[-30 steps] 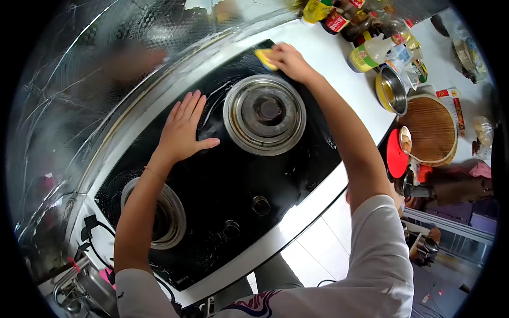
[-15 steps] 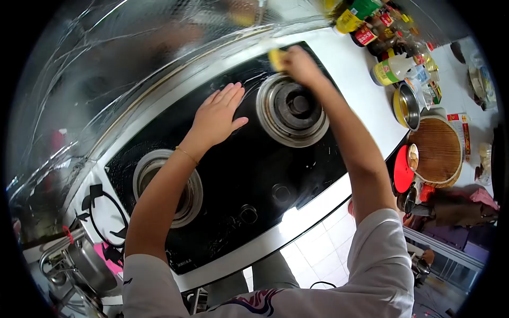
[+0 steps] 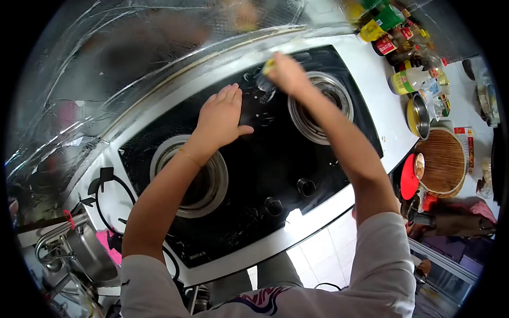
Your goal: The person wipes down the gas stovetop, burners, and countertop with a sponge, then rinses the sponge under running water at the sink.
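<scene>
My right hand [image 3: 288,76] is closed on a yellow sponge [image 3: 269,67] near the back edge of the black glass gas stove [image 3: 254,169]. Wet, soapy streaks show on the glass beside it. My left hand [image 3: 220,116] lies with fingers stretched out on the stove's back middle part, holding nothing. Under my right forearm sits the right burner [image 3: 345,100], partly covered, with a metal ring. The left burner [image 3: 218,183] is half hidden by my left forearm. Two knobs, a left one [image 3: 273,205] and a right one [image 3: 306,187], stand near the front.
A black pan support [image 3: 127,186] lies on the left counter near the sink [image 3: 90,252]. Along the right counter stand several bottles [image 3: 405,82], a metal bowl [image 3: 420,116], a round wooden board [image 3: 442,159] and a red lid [image 3: 409,177]. Foil [image 3: 106,69] covers the back wall.
My right hand has moved left along the back of the stove with the sponge, off the area behind the right burner. The view has shifted slightly; my left hand stays flat.
</scene>
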`<move>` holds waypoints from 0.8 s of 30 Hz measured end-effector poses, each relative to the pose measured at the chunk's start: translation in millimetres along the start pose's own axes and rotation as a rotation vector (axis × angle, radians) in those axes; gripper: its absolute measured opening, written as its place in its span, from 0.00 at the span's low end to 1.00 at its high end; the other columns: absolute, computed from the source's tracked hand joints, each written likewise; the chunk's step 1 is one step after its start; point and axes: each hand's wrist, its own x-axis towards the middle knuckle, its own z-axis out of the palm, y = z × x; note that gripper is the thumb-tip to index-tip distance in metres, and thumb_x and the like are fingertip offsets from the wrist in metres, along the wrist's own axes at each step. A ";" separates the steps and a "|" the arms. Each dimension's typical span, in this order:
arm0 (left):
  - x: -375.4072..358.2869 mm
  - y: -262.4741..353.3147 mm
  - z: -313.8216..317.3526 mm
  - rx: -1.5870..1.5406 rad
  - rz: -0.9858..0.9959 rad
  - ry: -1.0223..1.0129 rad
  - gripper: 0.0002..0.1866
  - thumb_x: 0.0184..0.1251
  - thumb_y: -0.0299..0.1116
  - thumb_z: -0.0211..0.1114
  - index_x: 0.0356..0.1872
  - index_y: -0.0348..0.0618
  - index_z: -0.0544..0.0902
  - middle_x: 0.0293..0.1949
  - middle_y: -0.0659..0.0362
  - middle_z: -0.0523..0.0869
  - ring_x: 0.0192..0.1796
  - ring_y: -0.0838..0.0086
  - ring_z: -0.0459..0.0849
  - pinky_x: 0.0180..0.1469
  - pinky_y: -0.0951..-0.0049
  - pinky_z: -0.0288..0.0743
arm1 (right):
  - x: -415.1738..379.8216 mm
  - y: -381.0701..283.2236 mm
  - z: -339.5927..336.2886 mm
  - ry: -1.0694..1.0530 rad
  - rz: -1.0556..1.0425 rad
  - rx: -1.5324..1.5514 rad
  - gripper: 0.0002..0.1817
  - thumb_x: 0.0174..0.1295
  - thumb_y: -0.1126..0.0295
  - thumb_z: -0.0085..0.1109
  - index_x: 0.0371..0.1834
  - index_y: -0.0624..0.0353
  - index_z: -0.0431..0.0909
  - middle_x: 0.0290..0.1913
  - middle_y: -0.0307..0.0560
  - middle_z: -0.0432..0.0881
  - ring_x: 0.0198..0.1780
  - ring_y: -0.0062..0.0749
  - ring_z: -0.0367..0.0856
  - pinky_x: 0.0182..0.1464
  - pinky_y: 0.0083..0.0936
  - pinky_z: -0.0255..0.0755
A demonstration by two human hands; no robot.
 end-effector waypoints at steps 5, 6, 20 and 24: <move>-1.1 0.7 3.5 0.014 -0.035 0.004 0.50 0.50 0.58 0.75 0.68 0.32 0.68 0.72 0.47 0.67 0.75 0.57 0.64 0.73 0.60 0.60 | 16.0 13.4 -13.7 0.033 0.193 -0.095 0.14 0.59 0.67 0.60 0.45 0.63 0.79 0.43 0.63 0.85 0.46 0.53 0.85 0.51 0.43 0.79; -1.0 2.8 3.9 0.009 -0.032 0.004 0.50 0.50 0.58 0.75 0.68 0.32 0.68 0.72 0.47 0.67 0.75 0.57 0.64 0.73 0.60 0.60 | 5.3 -11.7 -5.3 -0.049 0.048 -0.152 0.14 0.57 0.67 0.60 0.44 0.62 0.79 0.44 0.62 0.85 0.47 0.54 0.85 0.52 0.43 0.78; -16.8 -9.2 5.2 0.089 -0.045 0.040 0.55 0.49 0.64 0.72 0.68 0.27 0.66 0.72 0.42 0.66 0.76 0.57 0.62 0.77 0.59 0.51 | -30.5 -46.6 37.7 0.316 -0.198 0.073 0.07 0.57 0.72 0.58 0.37 0.63 0.77 0.36 0.57 0.82 0.41 0.53 0.82 0.47 0.44 0.76; -16.3 -11.3 3.8 0.054 -0.049 0.007 0.57 0.50 0.66 0.71 0.70 0.28 0.64 0.73 0.42 0.65 0.77 0.57 0.60 0.76 0.59 0.52 | -22.6 -39.6 43.6 0.410 -0.144 -0.099 0.04 0.59 0.73 0.53 0.33 0.62 0.75 0.34 0.56 0.80 0.40 0.51 0.81 0.45 0.44 0.75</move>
